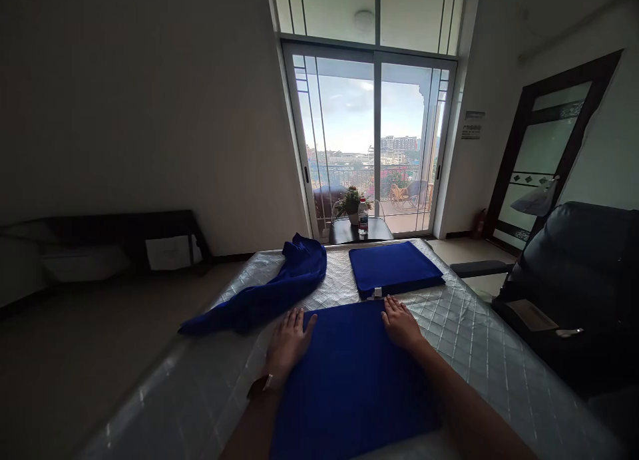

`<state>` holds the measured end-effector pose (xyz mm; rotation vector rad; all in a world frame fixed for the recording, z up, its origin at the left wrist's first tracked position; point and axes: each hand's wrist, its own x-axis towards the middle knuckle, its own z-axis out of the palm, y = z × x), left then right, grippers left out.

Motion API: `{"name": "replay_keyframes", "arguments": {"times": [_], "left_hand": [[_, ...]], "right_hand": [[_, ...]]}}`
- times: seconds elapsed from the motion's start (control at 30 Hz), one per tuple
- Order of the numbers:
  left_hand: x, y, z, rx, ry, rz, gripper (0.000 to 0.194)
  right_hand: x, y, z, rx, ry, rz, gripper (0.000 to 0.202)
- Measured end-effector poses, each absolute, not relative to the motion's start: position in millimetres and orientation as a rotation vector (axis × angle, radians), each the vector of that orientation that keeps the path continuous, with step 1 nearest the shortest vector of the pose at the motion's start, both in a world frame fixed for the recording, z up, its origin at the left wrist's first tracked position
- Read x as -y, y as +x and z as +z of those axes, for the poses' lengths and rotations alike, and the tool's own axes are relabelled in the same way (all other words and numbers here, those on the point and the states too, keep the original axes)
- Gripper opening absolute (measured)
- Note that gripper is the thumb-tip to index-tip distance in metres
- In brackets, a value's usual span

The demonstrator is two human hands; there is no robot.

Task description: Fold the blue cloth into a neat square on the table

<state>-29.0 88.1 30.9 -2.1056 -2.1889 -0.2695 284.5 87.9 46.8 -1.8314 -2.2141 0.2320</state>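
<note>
A flat blue cloth lies spread on the quilted silver table cover in front of me. My left hand rests at its far left corner, palm down with fingers stretched out. At the far right corner my right hand lies flat on the same cloth, fingers extended. Just beyond, a neatly folded blue cloth with a small white tag sits at the right. To the left is a crumpled blue cloth, bunched up and trailing toward the table's left edge.
Behind the table stands a small dark table with a plastic bottle and a potted plant, before a sliding glass door. A black armchair is close on the right. A dark low bench stands along the left wall.
</note>
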Motion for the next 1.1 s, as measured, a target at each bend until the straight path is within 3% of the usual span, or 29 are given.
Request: {"name": "replay_keyframes", "arguments": {"times": [1.1], "left_hand": [[-93.7,-31.5,20.8,2.190,-2.065,-0.450,0.072]], "right_hand": [[-87.7,283.4,46.4,2.223,-1.850,0.171,0.061]]}}
